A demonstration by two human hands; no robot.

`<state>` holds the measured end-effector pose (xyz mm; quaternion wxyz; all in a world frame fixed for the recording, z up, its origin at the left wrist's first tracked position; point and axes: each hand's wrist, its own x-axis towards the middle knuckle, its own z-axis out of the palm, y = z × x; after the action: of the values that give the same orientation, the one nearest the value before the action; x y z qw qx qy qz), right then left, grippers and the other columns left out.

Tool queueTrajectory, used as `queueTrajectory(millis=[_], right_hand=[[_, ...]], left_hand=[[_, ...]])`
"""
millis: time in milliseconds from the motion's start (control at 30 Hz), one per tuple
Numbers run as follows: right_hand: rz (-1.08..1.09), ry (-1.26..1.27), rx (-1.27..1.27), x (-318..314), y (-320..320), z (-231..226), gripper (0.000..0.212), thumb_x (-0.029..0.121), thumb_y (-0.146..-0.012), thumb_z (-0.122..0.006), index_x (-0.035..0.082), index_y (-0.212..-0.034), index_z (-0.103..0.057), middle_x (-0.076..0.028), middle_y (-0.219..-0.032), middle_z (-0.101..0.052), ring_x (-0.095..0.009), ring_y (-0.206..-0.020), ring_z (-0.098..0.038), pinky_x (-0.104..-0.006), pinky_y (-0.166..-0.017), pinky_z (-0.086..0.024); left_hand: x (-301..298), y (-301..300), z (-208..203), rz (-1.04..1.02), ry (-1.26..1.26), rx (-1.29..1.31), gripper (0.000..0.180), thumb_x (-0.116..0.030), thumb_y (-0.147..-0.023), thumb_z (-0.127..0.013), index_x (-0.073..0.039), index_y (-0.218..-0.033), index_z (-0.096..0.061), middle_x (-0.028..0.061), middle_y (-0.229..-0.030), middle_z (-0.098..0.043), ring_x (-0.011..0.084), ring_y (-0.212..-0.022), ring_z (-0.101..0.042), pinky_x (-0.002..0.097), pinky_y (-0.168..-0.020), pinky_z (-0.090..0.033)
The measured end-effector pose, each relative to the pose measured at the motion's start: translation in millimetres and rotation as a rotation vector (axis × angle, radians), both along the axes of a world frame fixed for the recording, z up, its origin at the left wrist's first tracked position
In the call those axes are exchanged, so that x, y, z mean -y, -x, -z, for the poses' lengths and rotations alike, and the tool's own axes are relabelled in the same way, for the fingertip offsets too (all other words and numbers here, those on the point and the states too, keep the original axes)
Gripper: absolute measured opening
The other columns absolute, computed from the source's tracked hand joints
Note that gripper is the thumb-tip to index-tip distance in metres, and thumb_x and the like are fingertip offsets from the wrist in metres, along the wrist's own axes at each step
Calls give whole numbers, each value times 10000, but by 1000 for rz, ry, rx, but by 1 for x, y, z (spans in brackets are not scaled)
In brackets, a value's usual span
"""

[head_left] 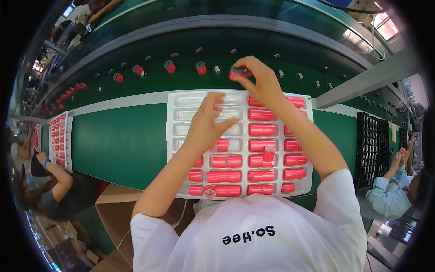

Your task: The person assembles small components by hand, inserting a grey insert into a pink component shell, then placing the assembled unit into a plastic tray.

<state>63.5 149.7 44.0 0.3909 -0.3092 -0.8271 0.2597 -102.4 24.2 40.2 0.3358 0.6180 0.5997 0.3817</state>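
My right hand [263,82] is over the near edge of the green conveyor belt [149,84], its thumb and fingers pinching a short red cylinder [234,75] with a dark top. Above the white moulded tray [170,136] hovers my left hand [205,121], fingers apart and slightly blurred, holding nothing. Red tubes [262,130] lie in the tray's right and nearer slots, while several far-left slots hold none. One tube [269,153] stands upright on the others, and an open-ended tube [209,191] sits near the front edge. My forearms hide part of the tray.
More dark-topped red cylinders [169,66] and small metallic parts [217,70] stand along the belt. A grey post [362,79] rises at right, near black trays [366,149]. Co-workers sit at both sides; another red-filled tray [69,140] is at left. A cardboard box [113,204] stands below.
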Motion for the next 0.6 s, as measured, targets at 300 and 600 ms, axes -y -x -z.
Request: queueTrajectory(millis=[300, 600], right_hand=[[9, -344, 665, -45, 56, 19, 321, 291, -789, -723, 64, -968, -584, -107, -984, -623, -284, -1018, -572, -405, -824, -475], [-127, 115, 873, -95, 85, 21, 277, 305, -835, -682, 66, -974, -657, -93, -973, -664, -263, -934, -628, -373, -824, -490]], left_hand=[[44, 29, 13, 508, 100, -501, 394, -96, -672, -768, -66, -1001, -553, 108, -1019, -529, 315, -984, -500, 394, -848, -453], [19, 20, -24, 364, 153, -67, 275, -123, -837, -655, -33, -1052, -508, 115, -1003, -568, 242, -954, -551, 335, -869, -447]])
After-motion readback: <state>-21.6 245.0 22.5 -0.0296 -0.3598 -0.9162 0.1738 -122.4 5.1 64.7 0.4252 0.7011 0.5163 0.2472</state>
